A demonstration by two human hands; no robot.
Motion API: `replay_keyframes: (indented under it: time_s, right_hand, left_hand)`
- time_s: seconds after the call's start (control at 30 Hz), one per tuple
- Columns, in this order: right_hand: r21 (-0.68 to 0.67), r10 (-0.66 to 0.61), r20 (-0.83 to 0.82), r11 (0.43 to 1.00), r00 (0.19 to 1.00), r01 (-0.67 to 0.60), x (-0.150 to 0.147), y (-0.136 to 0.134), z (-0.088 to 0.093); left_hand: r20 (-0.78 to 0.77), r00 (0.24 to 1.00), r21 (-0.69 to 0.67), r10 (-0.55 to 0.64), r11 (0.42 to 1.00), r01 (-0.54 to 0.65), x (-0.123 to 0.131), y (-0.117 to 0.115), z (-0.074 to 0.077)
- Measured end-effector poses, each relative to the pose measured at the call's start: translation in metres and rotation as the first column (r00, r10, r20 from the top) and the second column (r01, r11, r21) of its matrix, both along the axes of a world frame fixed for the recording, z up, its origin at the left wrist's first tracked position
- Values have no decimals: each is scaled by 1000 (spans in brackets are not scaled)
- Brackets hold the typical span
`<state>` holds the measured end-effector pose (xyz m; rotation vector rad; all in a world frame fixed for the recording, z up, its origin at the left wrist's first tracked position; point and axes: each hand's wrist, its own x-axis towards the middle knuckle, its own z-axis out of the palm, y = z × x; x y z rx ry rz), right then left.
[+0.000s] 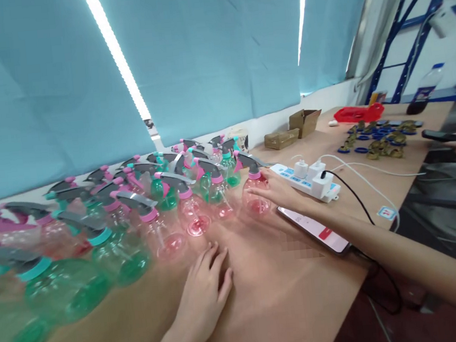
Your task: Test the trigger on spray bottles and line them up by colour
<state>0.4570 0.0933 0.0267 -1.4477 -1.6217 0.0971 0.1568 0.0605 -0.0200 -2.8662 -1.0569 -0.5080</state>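
Spray bottle (257, 204): rounded, translucent pink plastic, is standing on the brown tabletop (263, 295) near the white power strip (292, 179); long axis is running upright, nozzle is pointing left.
Right hand (276, 191): is reaching its right side; whether it is gripping, I cannot tell.
Left hand (206, 280): is resting on the tabletop, fingers curving, slightly spread.

Spray bottles (159, 234) left of phone (313, 229)

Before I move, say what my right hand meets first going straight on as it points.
Your right hand would probably meet the rightmost pink spray bottle first; your fingers overlap that bottle here, though depth leaves contact unclear.
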Motion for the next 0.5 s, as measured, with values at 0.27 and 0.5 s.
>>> replay_keyframes:
  time_s: [0.27,0.5]
  right_hand:
    - [6,-31,-19,999,999,31,8,44,1]
    - [-9,-31,-29,999,999,31,3,47,3]
  left_hand:
    - [36,994,-37,-99,994,100,57,19,-2]
    - [55,988,-54,-146,987,148,72,25,-3]
